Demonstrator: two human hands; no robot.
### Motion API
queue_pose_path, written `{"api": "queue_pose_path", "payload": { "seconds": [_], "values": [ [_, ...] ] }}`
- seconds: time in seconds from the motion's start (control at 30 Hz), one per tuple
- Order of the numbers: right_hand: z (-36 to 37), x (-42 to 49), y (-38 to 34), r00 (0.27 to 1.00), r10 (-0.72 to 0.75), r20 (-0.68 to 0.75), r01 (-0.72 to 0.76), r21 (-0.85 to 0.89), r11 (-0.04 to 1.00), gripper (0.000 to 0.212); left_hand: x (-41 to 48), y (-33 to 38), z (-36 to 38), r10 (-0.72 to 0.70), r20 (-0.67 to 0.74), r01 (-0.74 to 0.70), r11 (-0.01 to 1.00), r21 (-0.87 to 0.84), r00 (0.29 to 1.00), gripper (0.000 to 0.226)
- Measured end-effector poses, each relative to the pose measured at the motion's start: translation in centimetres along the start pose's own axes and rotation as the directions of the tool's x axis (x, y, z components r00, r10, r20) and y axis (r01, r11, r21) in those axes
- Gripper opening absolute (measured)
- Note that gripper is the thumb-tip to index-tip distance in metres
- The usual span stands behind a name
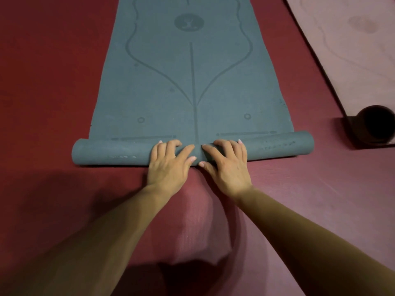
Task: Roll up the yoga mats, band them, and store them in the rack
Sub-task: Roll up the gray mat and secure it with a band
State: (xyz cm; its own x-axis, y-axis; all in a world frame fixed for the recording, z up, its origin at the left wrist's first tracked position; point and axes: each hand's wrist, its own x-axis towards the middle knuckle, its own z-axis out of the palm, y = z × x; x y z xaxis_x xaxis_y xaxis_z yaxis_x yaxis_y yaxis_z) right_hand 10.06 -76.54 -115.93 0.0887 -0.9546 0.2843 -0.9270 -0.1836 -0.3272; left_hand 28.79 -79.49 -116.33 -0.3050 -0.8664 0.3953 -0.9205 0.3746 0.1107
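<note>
The grey-blue yoga mat [162, 92] lies flat in the middle of the frame and runs from the upper edge down to the centre. Its near end is already rolled into a roll [111, 151], which lies across the frame just below the centre, on the dark red floor [42, 82]. Printed lines and a round logo show on the flat part.

Both hands grasp this roll at its middle, side by side and almost touching. The left hand [168, 161] and the right hand [226, 161] have the fingers curled over the top of the roll and the thumbs on its near side.

At the upper right lies a pink yoga mat [352, 60]; its near end is a dark rolled end [373, 127] at the right edge, well apart from the hands.
</note>
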Motion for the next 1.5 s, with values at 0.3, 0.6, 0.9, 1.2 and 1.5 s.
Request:
{"api": "queue_pose_path", "payload": {
  "seconds": [0.3, 0.6, 0.9, 1.2, 1.5],
  "values": [
    [0.2, 1.7, 0.2, 1.000, 0.013, -0.008, -0.013, 0.010, 1.000, 0.048, -0.1, 0.0, 1.1, 0.000, 0.021, 0.000, 0.999, 0.037, 1.000, 0.040],
    [0.2, 2.5, 0.5, 1.000, 0.010, -0.009, -0.010, 0.063, 0.998, 0.043, 1.5, -0.1, 0.8, -0.035, -0.015, 0.035, 0.999, 0.029, 0.999, 0.038],
    [-0.1, 4.0, -0.1, 1.000, 0.006, -0.026, -0.005, 0.049, 0.999, 0.044, 2.9, -0.7, 1.2, -0.051, -0.001, 0.051, 0.998, 0.039, 0.999, 0.035],
    [0.6, 5.8, 0.7, 0.998, 0.054, 0.041, -0.058, 0.127, 0.990, 0.045, 3.8, -2.6, 1.4, 0.128, -0.051, -0.128, 0.992, 0.016, 0.990, 0.040],
    [0.3, 6.0, -0.5, 0.997, 0.071, 0.016, -0.072, 0.060, 0.996, 0.040, 5.6, -2.8, 1.2, 0.079, 0.051, -0.081, 0.996, 0.038, 0.996, 0.042]
  ]
}}
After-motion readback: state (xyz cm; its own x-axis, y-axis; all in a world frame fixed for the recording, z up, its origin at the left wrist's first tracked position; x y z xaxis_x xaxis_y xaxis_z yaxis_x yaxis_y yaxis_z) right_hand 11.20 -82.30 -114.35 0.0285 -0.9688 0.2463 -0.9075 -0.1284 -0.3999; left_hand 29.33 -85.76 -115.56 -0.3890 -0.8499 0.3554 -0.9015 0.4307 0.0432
